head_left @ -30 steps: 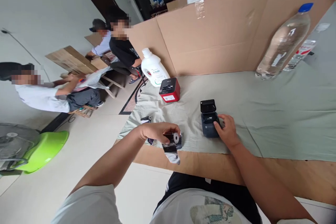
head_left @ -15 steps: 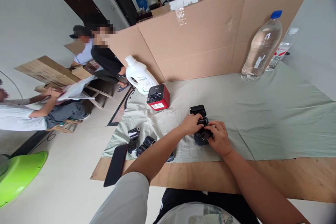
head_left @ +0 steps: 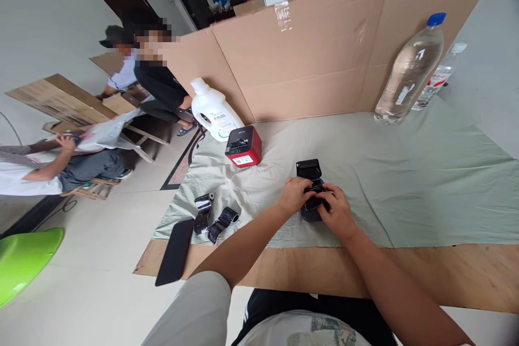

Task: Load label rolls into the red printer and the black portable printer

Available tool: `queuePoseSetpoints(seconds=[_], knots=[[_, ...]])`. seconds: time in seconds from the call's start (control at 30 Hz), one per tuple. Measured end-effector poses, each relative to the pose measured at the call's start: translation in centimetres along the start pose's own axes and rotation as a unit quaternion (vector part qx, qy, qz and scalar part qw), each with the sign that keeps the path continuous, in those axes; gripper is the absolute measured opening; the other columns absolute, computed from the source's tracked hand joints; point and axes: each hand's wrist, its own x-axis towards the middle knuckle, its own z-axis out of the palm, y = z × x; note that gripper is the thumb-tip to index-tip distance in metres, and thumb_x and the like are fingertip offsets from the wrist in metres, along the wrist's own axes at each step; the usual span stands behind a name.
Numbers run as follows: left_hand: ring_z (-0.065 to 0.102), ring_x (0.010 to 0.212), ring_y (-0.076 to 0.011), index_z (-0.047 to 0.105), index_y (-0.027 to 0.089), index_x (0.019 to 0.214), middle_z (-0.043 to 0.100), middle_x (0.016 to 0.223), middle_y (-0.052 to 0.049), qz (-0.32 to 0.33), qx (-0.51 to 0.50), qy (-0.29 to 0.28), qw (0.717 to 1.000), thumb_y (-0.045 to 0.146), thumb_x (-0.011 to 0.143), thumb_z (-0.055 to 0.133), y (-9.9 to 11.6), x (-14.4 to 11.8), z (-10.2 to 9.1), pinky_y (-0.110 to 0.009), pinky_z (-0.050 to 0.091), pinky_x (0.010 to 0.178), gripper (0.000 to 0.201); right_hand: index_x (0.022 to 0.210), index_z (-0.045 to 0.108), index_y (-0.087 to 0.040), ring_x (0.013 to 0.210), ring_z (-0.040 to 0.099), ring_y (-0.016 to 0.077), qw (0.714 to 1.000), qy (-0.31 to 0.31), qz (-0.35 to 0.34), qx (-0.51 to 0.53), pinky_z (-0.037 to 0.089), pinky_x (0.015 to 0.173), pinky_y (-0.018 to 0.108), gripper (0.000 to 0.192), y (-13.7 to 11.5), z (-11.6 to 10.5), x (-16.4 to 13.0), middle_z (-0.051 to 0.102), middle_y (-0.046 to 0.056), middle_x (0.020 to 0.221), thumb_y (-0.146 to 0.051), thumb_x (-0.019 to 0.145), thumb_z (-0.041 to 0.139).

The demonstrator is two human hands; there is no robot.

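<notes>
1 black printer (head_left: 308, 168), lid up, btwn both hands: left hand (head_left: 292, 196) & right hand (head_left: 336, 215) closed on a roll (head_left: 315, 195) in it. 1 red printer (head_left: 243, 146) far left; 2 bottles (head_left: 407, 71) far right.

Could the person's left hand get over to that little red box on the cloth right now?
Probably yes. The left hand rests on the black device, and only bare green cloth lies between it and the red box. It looks close by.
</notes>
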Motion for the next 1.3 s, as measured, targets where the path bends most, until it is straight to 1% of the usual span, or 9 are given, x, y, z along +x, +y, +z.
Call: queuePoseSetpoints(seconds=[0.13, 0.3, 0.43, 0.53, 0.67, 0.73, 0.87, 1.07, 1.3], knots=[[0.046, 0.116, -0.027, 0.073, 0.022, 0.09, 0.061, 0.122, -0.007, 0.035, 0.045, 0.046, 0.997, 0.035, 0.089, 0.059, -0.2, -0.6, -0.5, -0.045, 0.039, 0.1, 0.019, 0.096, 0.066, -0.022, 0.111, 0.053, 0.0276, 1.0, -0.012, 0.007, -0.002, 0.049, 0.094, 0.048, 0.02, -0.2, -0.3, 0.1, 0.055, 0.012, 0.118, -0.02, 0.078, 0.058], [0.04, 0.12, -0.0297, 0.073, 0.026, 0.101, 0.05, 0.129, -0.008, -0.007, 0.058, 0.059, 0.997, 0.029, 0.09, 0.056, 0.0, -1.6, -0.5, -0.05, 0.038, 0.101, 0.021, 0.096, 0.065, -0.02, 0.112, 0.052, 0.0283, 0.999, -0.027, 0.0, 0.035, 0.048, 0.095, 0.049, 0.025, -0.4, -0.9, 0.3, 0.052, 0.013, 0.121, -0.018, 0.073, 0.056], [0.044, 0.118, -0.0268, 0.068, 0.021, 0.103, 0.048, 0.126, -0.01, -0.061, -0.031, 0.135, 0.989, 0.029, 0.086, 0.061, -0.1, -1.1, 0.2, -0.047, 0.039, 0.104, 0.02, 0.089, 0.066, -0.02, 0.111, 0.053, 0.0271, 0.996, -0.024, 0.014, 0.086, 0.049, 0.09, 0.046, 0.018, -0.5, -1.5, 0.4, 0.054, 0.013, 0.12, -0.022, 0.08, 0.051], [0.041, 0.129, -0.0258, 0.054, 0.018, 0.12, 0.044, 0.135, -0.014, -0.064, -0.126, 0.194, 0.971, 0.037, 0.093, 0.048, -0.5, 0.0, 0.4, -0.046, 0.037, 0.107, 0.034, 0.085, 0.068, -0.02, 0.11, 0.054, 0.0261, 0.993, -0.019, 0.015, 0.112, 0.049, 0.086, 0.043, 0.025, -0.6, -1.8, 0.5, 0.056, 0.012, 0.119, -0.03, 0.088, 0.045], [0.039, 0.134, -0.0223, 0.034, 0.018, 0.139, 0.041, 0.144, -0.015, -0.031, -0.22, 0.169, 0.96, 0.046, 0.099, 0.028, -0.8, 0.6, 0.4, -0.041, 0.036, 0.109, 0.049, 0.077, 0.068, -0.021, 0.104, 0.056, 0.0244, 0.991, -0.003, 0.01, 0.133, 0.048, 0.083, 0.042, 0.042, -0.3, -1.9, 0.5, 0.062, 0.011, 0.107, -0.036, 0.095, 0.034], [0.044, 0.13, -0.0212, 0.037, 0.018, 0.137, 0.047, 0.138, -0.014, -0.014, -0.224, 0.174, 0.959, 0.05, 0.099, 0.022, -0.6, 0.1, 0.5, -0.039, 0.036, 0.109, 0.052, 0.075, 0.067, -0.022, 0.101, 0.057, 0.0235, 0.991, 0.005, 0.022, 0.129, 0.048, 0.084, 0.042, 0.043, -0.1, -1.7, 0.6, 0.063, 0.009, 0.099, -0.038, 0.096, 0.033], [0.052, 0.12, -0.0222, 0.044, 0.017, 0.131, 0.058, 0.122, -0.014, 0.001, -0.182, 0.191, 0.965, 0.057, 0.097, 0.015, 0.4, -2.2, 0.9, -0.041, 0.036, 0.107, 0.06, 0.087, 0.065, -0.022, 0.1, 0.057, 0.0234, 0.993, 0.028, 0.072, 0.086, 0.049, 0.088, 0.043, 0.023, 0.0, -1.3, 0.7, 0.061, 0.009, 0.101, -0.039, 0.09, 0.05], [0.043, 0.132, -0.0251, 0.045, 0.019, 0.133, 0.054, 0.132, -0.015, 0.026, -0.129, 0.167, 0.977, 0.051, 0.098, 0.015, 1.8, -5.1, 2.1, -0.048, 0.028, 0.112, 0.056, 0.117, 0.057, -0.023, 0.112, 0.054, 0.0245, 0.995, 0.016, 0.06, 0.08, 0.051, 0.087, 0.043, 0.029, 0.0, -1.1, 0.7, 0.059, 0.011, 0.12, -0.032, 0.091, 0.046], [0.025, 0.144, -0.0276, 0.05, 0.015, 0.132, 0.044, 0.146, -0.016, 0.061, -0.066, 0.174, 0.981, 0.04, 0.098, 0.03, 1.8, -6.1, 3.7, -0.052, 0.027, 0.113, 0.047, 0.101, 0.07, -0.024, 0.105, 0.058, 0.0234, 1.0, 0.011, 0.018, 0.009, 0.047, 0.095, 0.045, 0.027, -0.3, -1.4, 1.1, 0.069, 0.006, 0.109, -0.028, 0.093, 0.044]])
